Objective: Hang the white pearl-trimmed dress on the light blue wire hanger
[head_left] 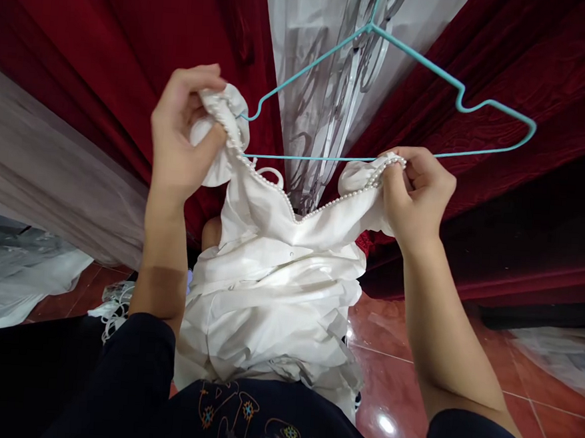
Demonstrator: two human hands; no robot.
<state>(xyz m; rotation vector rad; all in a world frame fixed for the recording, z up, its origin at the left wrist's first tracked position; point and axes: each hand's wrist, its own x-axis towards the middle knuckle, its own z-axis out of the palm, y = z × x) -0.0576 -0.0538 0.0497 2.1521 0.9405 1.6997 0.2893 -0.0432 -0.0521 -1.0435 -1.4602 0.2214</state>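
Observation:
A white dress point(273, 278) with a pearl-beaded neckline hangs in front of me, its skirt bunched in folds. My left hand point(186, 128) pinches the puffed left sleeve, thumb on the beaded edge. That sleeve is around the left end of a thin turquoise hanger point(414, 53), whose tip is hidden in the fabric. My right hand point(419, 191) grips the beaded right shoulder edge, just under the hanger's bottom bar. The hanger's right end sticks out bare beyond that hand.
Dark red curtains point(150, 29) hang on both sides, with a whitish drape point(305, 40) and white metal scrollwork point(343, 109) between them. Sheer pale fabric point(41, 155) hangs at left. Pale tulle point(23, 273) lies over the glossy red tiled floor point(386, 379).

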